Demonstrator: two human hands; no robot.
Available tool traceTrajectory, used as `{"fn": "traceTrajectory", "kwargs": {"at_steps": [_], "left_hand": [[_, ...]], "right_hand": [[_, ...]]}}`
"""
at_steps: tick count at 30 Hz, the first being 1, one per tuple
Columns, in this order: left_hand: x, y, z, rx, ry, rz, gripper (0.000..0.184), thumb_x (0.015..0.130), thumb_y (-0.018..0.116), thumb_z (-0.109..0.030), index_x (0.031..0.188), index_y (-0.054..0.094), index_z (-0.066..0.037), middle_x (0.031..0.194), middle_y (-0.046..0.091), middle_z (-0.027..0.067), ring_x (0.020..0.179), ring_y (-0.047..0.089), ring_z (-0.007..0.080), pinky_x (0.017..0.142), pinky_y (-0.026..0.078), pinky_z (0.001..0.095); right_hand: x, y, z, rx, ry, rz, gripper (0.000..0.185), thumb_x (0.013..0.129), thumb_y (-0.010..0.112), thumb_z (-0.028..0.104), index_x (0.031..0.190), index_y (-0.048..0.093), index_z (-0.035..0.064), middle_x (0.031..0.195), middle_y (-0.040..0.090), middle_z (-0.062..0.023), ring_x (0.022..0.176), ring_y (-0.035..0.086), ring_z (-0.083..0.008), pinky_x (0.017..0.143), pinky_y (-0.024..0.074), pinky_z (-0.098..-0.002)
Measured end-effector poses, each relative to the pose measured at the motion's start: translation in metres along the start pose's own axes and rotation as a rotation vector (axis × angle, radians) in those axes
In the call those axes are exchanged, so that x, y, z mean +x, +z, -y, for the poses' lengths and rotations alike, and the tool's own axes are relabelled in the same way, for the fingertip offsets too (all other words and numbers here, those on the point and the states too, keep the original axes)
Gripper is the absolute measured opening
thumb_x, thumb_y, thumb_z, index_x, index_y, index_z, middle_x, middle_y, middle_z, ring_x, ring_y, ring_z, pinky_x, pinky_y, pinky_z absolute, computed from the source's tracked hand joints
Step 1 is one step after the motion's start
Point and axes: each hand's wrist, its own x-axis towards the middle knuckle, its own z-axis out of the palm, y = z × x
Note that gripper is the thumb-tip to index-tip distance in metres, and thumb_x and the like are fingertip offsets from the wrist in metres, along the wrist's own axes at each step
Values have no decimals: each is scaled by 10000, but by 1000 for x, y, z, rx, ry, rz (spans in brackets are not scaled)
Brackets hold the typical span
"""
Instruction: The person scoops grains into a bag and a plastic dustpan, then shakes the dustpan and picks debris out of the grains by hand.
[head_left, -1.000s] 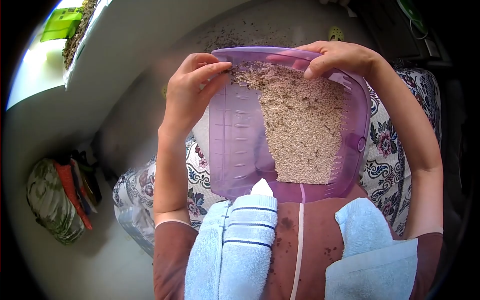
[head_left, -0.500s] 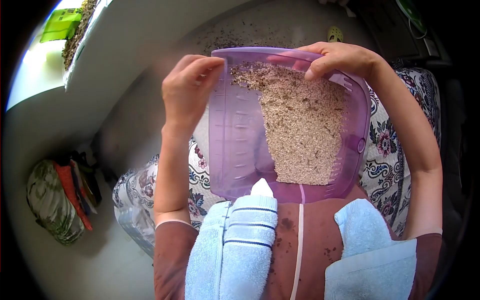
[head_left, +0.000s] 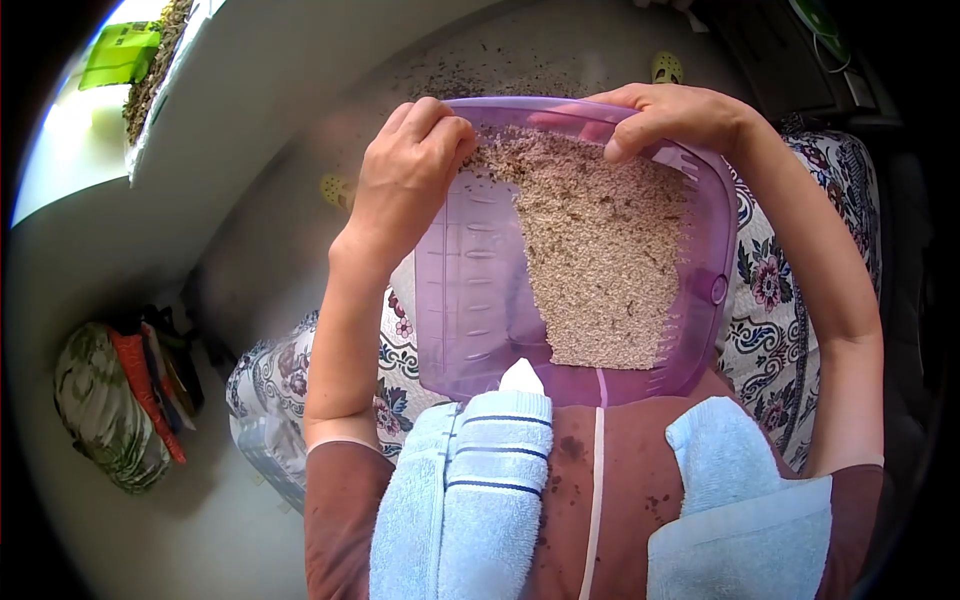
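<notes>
Left hand (head_left: pixel 415 160) at far-left corner of purple tray (head_left: pixel 470 310): fingertips hidden behind its own knuckles, can't tell if it's pinching anything. Right hand (head_left: pixel 685 115) on tray's far wall: fingers behind plastic, only a faint blur through it. Grains (head_left: pixel 605 270) in tray: type unreadable, dark bits among them too small to ID. Same for specks (head_left: pixel 480 75) on floor beyond tray. Blue towels (head_left: pixel 490 510) nearside of tray: cut by bottom edge. Patterned cloth (head_left: pixel 768 275) partly hidden under tray.
</notes>
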Motion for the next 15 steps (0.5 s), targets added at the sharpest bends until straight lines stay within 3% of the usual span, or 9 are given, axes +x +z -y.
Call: {"fn": "traceTrajectory", "kwargs": {"at_steps": [2,4,5,6,8,11,14,15], "left_hand": [[-3,3,4,-42,-27,-14,95,827,690,-46,891,620,-34,899,616,38,798,598,174,694,501,279],[-8,0,11,-391,-233,-111,67,843,678,-55,893,635,-47,913,630,46,802,616,156,707,504,282],[-10,-3,15,-566,-337,-159,53,850,672,-60,894,643,-53,920,638,49,804,624,147,713,506,283],[-16,-10,17,-892,-632,-220,66,884,653,-71,945,660,-48,986,659,60,846,619,114,732,496,264],[-20,-12,38,-307,-663,-351,133,840,695,-77,972,683,-68,1001,664,63,856,635,164,734,511,284],[-14,-26,18,337,-295,-314,188,779,735,-75,962,701,-99,977,663,50,876,640,206,731,523,313],[-11,-24,-14,-192,-167,-44,260,774,744,-76,1019,719,-162,919,639,38,839,628,188,706,528,300],[-5,-20,-22,-194,-140,-5,232,761,756,-96,986,724,-145,908,632,32,835,624,194,710,523,304]], "right_hand": [[-2,1,2,7,5,-4,751,672,621,269,1405,504,154,1175,602,-96,1015,523,-168,900,424,-266],[-3,1,3,6,-9,-24,749,673,623,270,1403,506,150,1182,600,-107,1029,526,-176,905,423,-268],[-3,1,1,8,-37,-22,718,698,628,274,1395,512,149,1104,612,-67,950,541,-137,837,435,-244],[-2,0,-1,10,-65,-20,687,723,634,278,1388,519,148,1025,624,-27,872,557,-98,769,447,-220],[-2,-1,-3,8,-85,-26,656,748,638,279,1381,525,148,940,633,15,787,567,-55,697,455,-194],[-3,-1,-1,9,-75,-42,654,748,637,273,1380,526,148,927,630,19,776,559,-50,691,450,-191],[-3,2,0,36,-67,-22,651,744,640,273,1372,533,141,924,631,14,785,568,-57,698,459,-198],[-1,1,-2,43,-65,-19,650,743,641,276,1369,535,138,925,632,12,787,571,-59,701,463,-201]]}}
